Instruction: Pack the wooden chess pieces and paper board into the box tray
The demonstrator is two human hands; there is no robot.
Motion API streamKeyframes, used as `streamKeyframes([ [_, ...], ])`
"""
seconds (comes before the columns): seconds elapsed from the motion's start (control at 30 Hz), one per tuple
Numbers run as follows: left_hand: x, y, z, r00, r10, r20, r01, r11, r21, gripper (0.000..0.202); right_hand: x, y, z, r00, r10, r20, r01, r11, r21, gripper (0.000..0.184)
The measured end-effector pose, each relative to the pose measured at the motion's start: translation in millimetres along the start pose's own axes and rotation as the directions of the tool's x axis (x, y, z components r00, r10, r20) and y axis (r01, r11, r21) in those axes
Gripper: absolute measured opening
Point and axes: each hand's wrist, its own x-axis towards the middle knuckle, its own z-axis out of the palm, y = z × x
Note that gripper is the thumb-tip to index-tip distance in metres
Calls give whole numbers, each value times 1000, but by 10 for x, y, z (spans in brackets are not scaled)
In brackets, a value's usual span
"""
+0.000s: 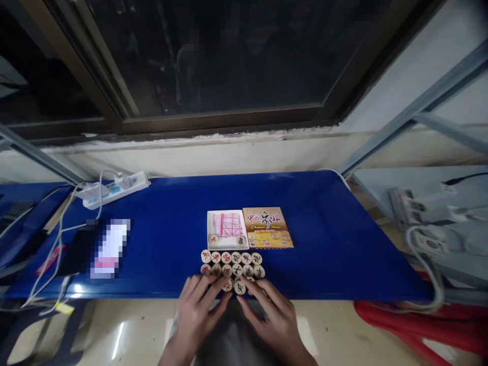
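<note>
Round wooden Chinese chess pieces [232,264] lie in tidy rows near the front edge of a blue table [324,239]. My left hand [198,310] and my right hand [272,312] rest side by side at that edge, fingers stretched forward and touching the nearest row of pieces. Neither hand grips anything. Behind the rows stands an open white box tray [226,230] with a folded red-lined board sheet and two pieces in it. Its orange lid [268,227], printed "Chinese chess", lies right beside it.
A white power strip [114,189] with plugged cables sits at the table's back left. A phone [97,248] lies at the left, with loose cables [49,254] trailing off the front. A dark window runs behind. Grey shelving [430,213] stands to the right.
</note>
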Motion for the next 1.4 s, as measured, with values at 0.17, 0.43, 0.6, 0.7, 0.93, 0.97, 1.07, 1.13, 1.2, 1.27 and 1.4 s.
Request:
streamKeyframes([
  [0.17,80,-7,17,1000,0,13,0,999,-38,21,78,15,25,1000,-25,8,25,1000,15,44],
  [0.43,175,-4,-143,961,-275,-10,268,944,-194,14,89,81,-83,1000,-15,10,15,1000,5,47],
  [0.6,472,-237,-174,922,-387,-16,385,921,-56,22,328,170,-107,994,76,-83,-78,997,-17,31],
  [0.7,696,-343,-117,926,-373,54,369,927,66,16,573,228,-58,989,129,-73,-136,985,-102,20],
  [0.93,967,-310,10,905,-378,197,319,907,277,7,1034,377,75,969,217,119,-185,955,-232,14],
  [0.97,976,-308,20,901,-379,212,314,905,287,8,1061,395,90,965,219,143,-181,954,-241,14],
  [1.07,991,-315,37,891,-387,237,310,900,307,9,1093,426,127,958,224,178,-175,951,-255,18],
  [1.13,998,-321,42,887,-395,240,313,896,316,10,1088,428,139,958,227,176,-177,949,-262,21],
  [1.2,1003,-326,45,884,-403,235,318,890,327,15,1072,422,135,958,230,168,-180,946,-269,23],
  [1.27,1005,-335,50,884,-406,233,319,886,336,20,1057,415,122,957,235,167,-183,943,-278,21],
  [1.4,1002,-368,65,891,-390,232,302,892,337,12,1070,402,106,952,238,193,-175,940,-293,12],
])
